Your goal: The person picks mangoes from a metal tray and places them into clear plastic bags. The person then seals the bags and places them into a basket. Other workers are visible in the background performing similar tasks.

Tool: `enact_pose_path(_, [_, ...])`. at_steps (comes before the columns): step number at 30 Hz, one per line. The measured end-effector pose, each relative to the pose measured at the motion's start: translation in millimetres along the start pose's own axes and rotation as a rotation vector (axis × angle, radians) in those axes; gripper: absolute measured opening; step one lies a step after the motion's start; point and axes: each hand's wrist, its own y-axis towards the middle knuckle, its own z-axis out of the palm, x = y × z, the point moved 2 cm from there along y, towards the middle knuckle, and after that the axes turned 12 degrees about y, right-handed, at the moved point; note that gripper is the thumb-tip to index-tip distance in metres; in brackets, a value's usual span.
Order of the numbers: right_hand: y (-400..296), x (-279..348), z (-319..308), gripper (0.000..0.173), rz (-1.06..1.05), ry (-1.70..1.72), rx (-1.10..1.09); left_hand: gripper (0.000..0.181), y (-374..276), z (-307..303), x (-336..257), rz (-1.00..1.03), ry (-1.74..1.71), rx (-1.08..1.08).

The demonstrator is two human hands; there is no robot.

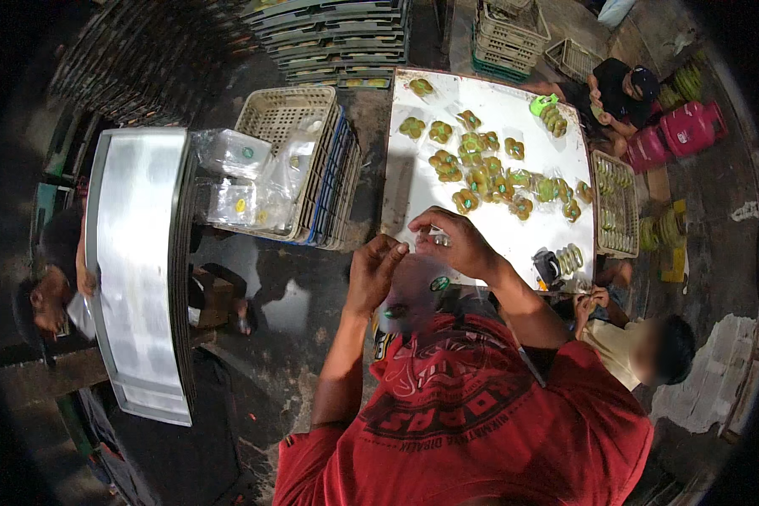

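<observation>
A clear plastic bag [411, 291] with green printed marks hangs in front of my red shirt. My left hand [376, 272] pinches its upper edge between thumb and fingers. Close beside it, my right hand [462, 243] curls its fingers around a shiny bit of clear plastic that seems part of the same bag. Beyond my hands stands a white-topped table [411, 196]. Several clear packs of round, greenish-brown food pieces [481, 180] lie scattered and partly heaped on it.
Left of the table, stacked plastic crates [319, 183] hold clear bags [234, 202]. A person at far left touches stacked metal trays [142, 272]. Two people sit at right by a crate [617, 205] and pink gas cylinders [692, 129]. A black tool [546, 267] lies at the table's near right corner.
</observation>
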Motion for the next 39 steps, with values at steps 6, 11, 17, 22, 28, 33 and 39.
enact_pose_path(6, [5, -2, -12, 0.007, 0.318, 0.123, 0.107, 0.019, 7, 3, -19, 0.167, -0.087, -0.143])
enact_pose_path(11, [12, 5, -13, 0.008, -0.159, -0.163, 0.029, 0.023, 16, -3, -26, 0.012, 0.145, -0.034])
enact_pose_path(17, [11, 3, 0, 0.012, 0.045, 0.108, 0.057, 0.017, 18, -3, -26, 0.117, 0.050, -0.212])
enact_pose_path(22, [20, 8, 6, 0.013, -0.050, -0.138, 0.211, 0.011, 13, -9, -9, 0.111, 0.099, -0.212])
enact_pose_path(28, [28, 0, 13, 0.015, -0.013, 0.481, 0.279, 0.016, 6, -22, 7, 0.099, -0.162, -0.190])
enact_pose_path(33, [38, 1, 24, 0.020, 0.091, -0.121, 0.559, 0.014, -9, -45, 1, 0.109, -0.418, -0.118])
enact_pose_path(39, [46, -19, 50, 0.021, -0.108, -0.115, 0.437, 0.017, -4, -49, 5, 0.048, -0.014, -0.075])
